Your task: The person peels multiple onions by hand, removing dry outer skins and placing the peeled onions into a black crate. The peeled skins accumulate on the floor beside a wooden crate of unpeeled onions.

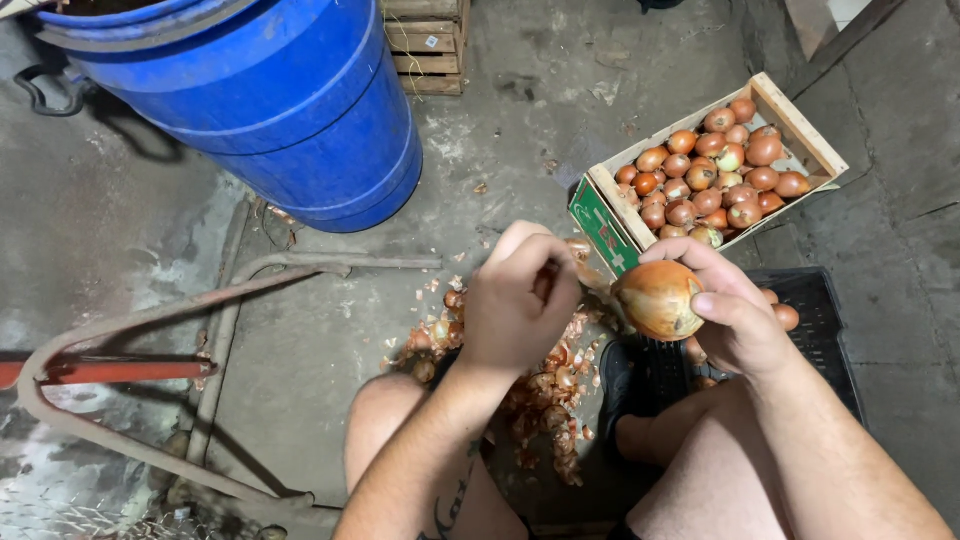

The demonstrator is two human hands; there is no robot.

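Peeling an onion over a rough concrete floor, seen from the head camera.

Held in the right hand (pixel 735 315), whose fingers are wrapped around it, the large brown onion (pixel 657 298) sits above the knees; the left hand (pixel 520 300) is curled closed just beside it, seemingly on a small blade or a strip of skin, too hidden to tell which. Onion skins (pixel 545 390) litter the stained grey floor (pixel 330 340) between the feet. A wooden crate of onions (pixel 815 140) stands near the right hand, a black plastic crate (pixel 825 330) below it. A blue plastic barrel (pixel 290 100) stands at the upper left, a wooden pallet (pixel 430 45) behind it, and a rusty red metal frame (pixel 110 370) lies at the left.
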